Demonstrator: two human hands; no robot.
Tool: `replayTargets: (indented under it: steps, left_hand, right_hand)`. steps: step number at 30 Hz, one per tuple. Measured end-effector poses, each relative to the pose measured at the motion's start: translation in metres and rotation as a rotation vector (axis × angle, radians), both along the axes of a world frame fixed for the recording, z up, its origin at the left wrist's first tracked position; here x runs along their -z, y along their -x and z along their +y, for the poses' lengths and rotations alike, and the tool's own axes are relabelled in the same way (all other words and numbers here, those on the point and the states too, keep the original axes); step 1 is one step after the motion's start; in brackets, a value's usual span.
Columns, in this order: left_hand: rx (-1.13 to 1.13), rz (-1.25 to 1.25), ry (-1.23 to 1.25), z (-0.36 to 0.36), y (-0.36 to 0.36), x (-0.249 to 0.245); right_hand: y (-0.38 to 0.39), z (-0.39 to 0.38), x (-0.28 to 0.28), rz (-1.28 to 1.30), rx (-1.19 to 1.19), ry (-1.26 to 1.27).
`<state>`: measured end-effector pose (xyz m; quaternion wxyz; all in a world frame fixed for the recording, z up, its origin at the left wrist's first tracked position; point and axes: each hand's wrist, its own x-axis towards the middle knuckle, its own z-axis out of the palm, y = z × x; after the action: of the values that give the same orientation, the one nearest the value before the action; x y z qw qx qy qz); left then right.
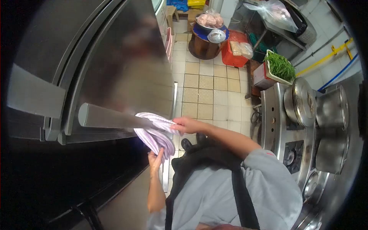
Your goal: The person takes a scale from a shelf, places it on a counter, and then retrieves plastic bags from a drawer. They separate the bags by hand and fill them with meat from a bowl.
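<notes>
A white and purple striped cloth (163, 143) is looped round the steel bar handle (111, 117) of a large metal door (134, 69). My right hand (186, 125) is closed on the cloth's right end, just beyond the handle. Lower down, my left hand (155, 158) grips the hanging folds, its thumb against the fabric. The folds cover part of the handle and some of my left fingers.
To my right stands a steel stove (274, 115) with large pots (304, 101). Ahead are a bin of green vegetables (280, 67), a red crate (234, 55) and a round stand (205, 48) bearing a bowl of bagged food (210, 20). Tiled floor (205, 92) runs between.
</notes>
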<state>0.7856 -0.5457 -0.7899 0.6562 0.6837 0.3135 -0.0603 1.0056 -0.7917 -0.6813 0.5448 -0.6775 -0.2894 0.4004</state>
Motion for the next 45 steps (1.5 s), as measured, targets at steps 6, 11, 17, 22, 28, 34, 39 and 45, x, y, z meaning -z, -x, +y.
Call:
replayTargets:
  steps: [6,11,17,22,28,34,39,45]
  left_hand:
    - [-0.094,-0.321,0.654,-0.065,-0.075,-0.035]
    - [-0.371,-0.272,0.472,-0.099,-0.136,-0.096]
    - [-0.238,-0.284,0.945,-0.128,-0.138,-0.172]
    - [-0.379,-0.33,0.804,-0.149,-0.186,-0.19]
    - [-0.547,-0.247,0.879,-0.127,-0.244,-0.139]
    - [-0.71,-0.31,0.521,-0.124,-0.256,-0.11]
    - [-0.814,-0.396,0.038,-0.123,-0.224,-0.07]
    - [-0.98,0.37,-1.032,-0.171,-0.126,-0.023]
  right_hand:
    - [0.006,-0.006,-0.011,-0.066,-0.206,0.071]
    - [-0.014,-0.01,-0.019,-0.403,-0.037,-0.037]
    - [-0.051,0.009,-0.034,-0.673,0.515,0.122]
    - [-0.058,0.034,-0.02,-0.601,0.357,0.016]
    - [-0.08,0.016,-0.03,-0.762,0.052,0.0]
    - [-0.105,-0.036,-0.055,-0.583,-0.289,-0.222]
    - [-0.196,-0.176,-0.023,-0.704,-0.034,0.092]
    - [-0.227,-0.382,0.029,-0.066,0.706,0.153]
